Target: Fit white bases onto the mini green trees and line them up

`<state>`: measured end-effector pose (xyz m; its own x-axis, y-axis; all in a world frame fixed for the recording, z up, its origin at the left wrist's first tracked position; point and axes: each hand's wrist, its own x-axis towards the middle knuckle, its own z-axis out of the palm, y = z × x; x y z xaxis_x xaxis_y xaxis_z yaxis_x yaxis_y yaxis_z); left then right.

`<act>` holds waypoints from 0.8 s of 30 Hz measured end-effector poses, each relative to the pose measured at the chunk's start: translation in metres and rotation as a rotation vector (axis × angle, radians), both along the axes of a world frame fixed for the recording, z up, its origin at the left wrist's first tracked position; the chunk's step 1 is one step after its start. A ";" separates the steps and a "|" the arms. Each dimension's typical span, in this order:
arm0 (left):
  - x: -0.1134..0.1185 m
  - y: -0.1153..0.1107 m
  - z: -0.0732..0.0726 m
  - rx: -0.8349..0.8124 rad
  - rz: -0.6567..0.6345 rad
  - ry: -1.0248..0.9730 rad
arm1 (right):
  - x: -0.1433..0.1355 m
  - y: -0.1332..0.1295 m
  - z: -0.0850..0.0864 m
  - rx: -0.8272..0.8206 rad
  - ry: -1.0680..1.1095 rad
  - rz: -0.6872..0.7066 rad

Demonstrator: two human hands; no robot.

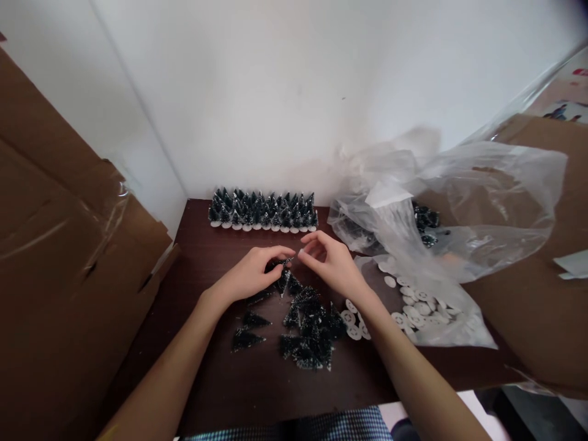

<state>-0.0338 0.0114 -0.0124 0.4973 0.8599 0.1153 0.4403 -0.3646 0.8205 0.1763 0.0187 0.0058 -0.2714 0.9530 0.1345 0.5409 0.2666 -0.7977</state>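
My left hand (252, 271) is closed round a small dark green tree with white-flecked tips (285, 262), held between thumb and fingers above the table. Close beside it on the right, my right hand (331, 262) has its thumb and fingers curved near each other; whether a small piece sits between them is hard to make out. Below the hands lies a loose pile of similar trees (312, 327), with a few more (248, 339) to its left. Toward the wall, rows of trees (261, 211) stand upright on white round bases.
Clear plastic bags (395, 208) at the right hold more dark trees and many white discs (420, 309). Several loose discs (353, 324) lie by my right forearm. Cardboard boxes flank the brown table (275, 392) at left (68, 245) and right (537, 294); a white wall rises behind.
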 end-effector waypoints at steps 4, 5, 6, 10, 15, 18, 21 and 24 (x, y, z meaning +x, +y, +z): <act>0.000 0.003 -0.004 -0.046 0.029 -0.112 | -0.012 0.007 -0.012 0.009 0.201 -0.039; 0.000 0.004 -0.006 -0.068 0.052 -0.148 | -0.014 0.008 -0.016 0.002 0.250 -0.050; 0.000 0.006 -0.008 -0.097 0.077 -0.184 | -0.015 0.008 -0.020 -0.008 0.295 -0.058; 0.000 0.011 -0.015 -0.187 0.174 -0.302 | -0.016 0.006 -0.032 -0.030 0.366 -0.054; 0.003 0.014 -0.023 -0.208 0.237 -0.430 | -0.015 -0.003 -0.033 0.003 0.324 0.000; 0.006 0.015 -0.026 -0.198 0.290 -0.480 | -0.013 -0.009 -0.027 0.032 0.330 0.027; 0.009 0.015 -0.027 -0.195 0.333 -0.504 | -0.010 -0.012 -0.022 0.019 0.352 0.054; 0.010 0.015 -0.028 -0.194 0.370 -0.509 | -0.007 -0.012 -0.021 0.006 0.359 0.056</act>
<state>-0.0234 0.0262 -0.0401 0.0893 0.9925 0.0837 0.0474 -0.0882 0.9950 0.1690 0.0063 -0.0150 -0.2579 0.9368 0.2365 0.2111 0.2935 -0.9323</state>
